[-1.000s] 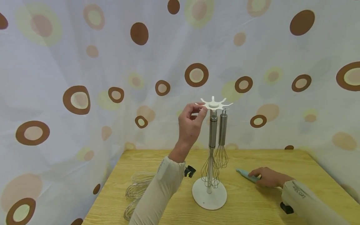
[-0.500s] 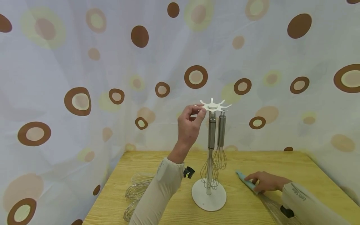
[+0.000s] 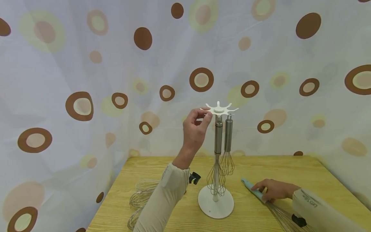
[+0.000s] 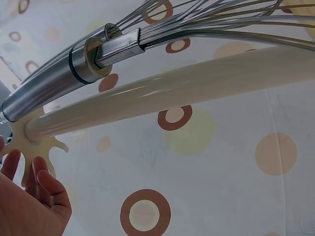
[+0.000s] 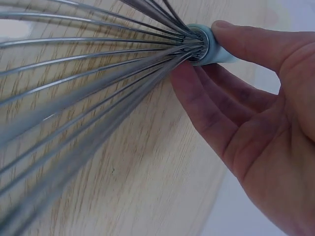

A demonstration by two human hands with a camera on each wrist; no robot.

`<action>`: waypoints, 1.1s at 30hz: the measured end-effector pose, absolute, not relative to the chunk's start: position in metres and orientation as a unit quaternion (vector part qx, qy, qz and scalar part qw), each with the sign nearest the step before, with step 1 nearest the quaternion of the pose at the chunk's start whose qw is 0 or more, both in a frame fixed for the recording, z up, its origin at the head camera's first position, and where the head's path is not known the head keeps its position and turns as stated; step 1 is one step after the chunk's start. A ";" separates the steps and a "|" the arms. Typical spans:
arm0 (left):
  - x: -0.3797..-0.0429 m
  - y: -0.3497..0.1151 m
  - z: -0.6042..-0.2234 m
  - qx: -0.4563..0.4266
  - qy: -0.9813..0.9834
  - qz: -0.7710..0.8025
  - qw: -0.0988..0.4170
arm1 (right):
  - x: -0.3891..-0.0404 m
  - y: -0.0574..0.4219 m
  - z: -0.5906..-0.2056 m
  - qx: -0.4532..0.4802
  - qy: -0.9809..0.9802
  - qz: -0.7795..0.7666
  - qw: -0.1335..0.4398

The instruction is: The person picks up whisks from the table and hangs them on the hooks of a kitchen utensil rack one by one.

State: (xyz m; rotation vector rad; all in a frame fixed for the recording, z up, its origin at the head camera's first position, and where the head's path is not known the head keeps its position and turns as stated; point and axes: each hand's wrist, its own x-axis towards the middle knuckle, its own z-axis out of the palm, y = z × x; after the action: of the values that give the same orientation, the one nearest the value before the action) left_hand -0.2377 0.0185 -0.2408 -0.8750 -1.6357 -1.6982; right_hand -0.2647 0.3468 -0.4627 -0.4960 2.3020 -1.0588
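Observation:
My left hand (image 3: 195,129) pinches one arm of the white hook wheel (image 3: 219,110) at the top of a utensil stand. Two steel-handled whisks hang from it: a larger whisk (image 3: 218,138) in front and a smaller whisk (image 3: 228,135) behind. In the left wrist view the thumb and fingers close on a prong beside the white pole (image 4: 162,93). Low at the right, my right hand (image 3: 273,190) grips a whisk with a light blue handle (image 3: 248,185). Its wires (image 5: 98,54) fan out over the wood in the right wrist view, thumb and fingers around the handle's end.
The stand's round white base (image 3: 215,209) rests on the wooden table (image 3: 179,222). Several wire whisk heads (image 3: 142,196) lie at the left, partly behind the left sleeve (image 3: 162,206). A dotted curtain (image 3: 174,51) hangs behind the table.
The right hand has turned with the blue-handled whisk, and its wires have come into sight from beside the sleeve. The left hand stays at the hook wheel.

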 end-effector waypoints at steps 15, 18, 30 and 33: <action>-0.237 0.017 -0.242 -0.334 -0.619 -0.642 0.305 | -0.262 0.348 -0.458 -0.231 0.824 -0.449 0.257; -0.237 0.016 -0.242 -0.334 -0.619 -0.642 0.306 | -0.262 0.345 -0.455 -0.228 0.822 -0.459 0.248; -0.238 0.016 -0.242 -0.340 -0.615 -0.642 0.307 | -0.260 0.344 -0.446 -0.244 0.824 -0.467 0.211; -0.238 0.016 -0.242 -0.340 -0.615 -0.642 0.307 | -0.257 0.342 -0.436 -0.266 0.827 -0.463 0.175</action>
State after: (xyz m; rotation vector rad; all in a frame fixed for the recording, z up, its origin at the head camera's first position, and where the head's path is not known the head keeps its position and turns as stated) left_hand -0.2376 0.0163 -0.2421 -0.9005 -1.6271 -1.6983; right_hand -0.2567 0.3422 -0.4363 -0.7542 2.3444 -1.3106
